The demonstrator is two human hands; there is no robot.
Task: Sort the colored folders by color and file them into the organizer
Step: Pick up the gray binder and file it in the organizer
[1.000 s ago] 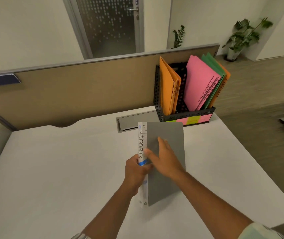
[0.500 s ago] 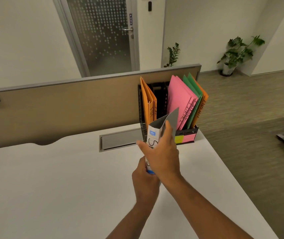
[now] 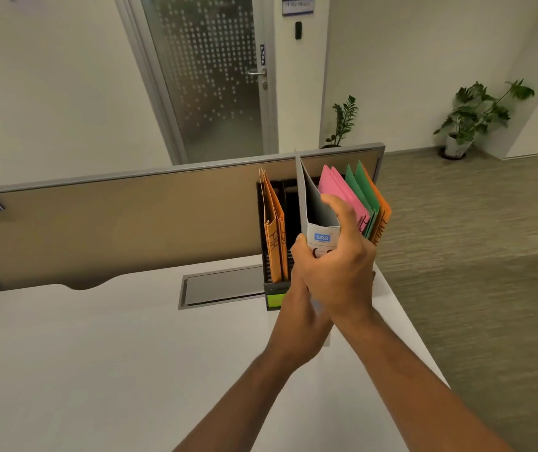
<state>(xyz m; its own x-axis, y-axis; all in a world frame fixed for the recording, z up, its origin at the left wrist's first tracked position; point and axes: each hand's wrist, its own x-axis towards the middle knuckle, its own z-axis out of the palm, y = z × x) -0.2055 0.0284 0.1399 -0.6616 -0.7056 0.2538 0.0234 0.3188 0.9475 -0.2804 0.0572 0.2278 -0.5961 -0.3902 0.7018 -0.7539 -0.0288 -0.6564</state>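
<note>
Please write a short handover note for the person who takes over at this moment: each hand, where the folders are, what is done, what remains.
Both hands, left hand and right hand, grip the grey folder upright in front of the organizer.
Done: orange folders stand in the left compartment; pink folders, green folders and another orange folder lean at the right.
Left: lower the grey folder into the open middle slot.
</note>
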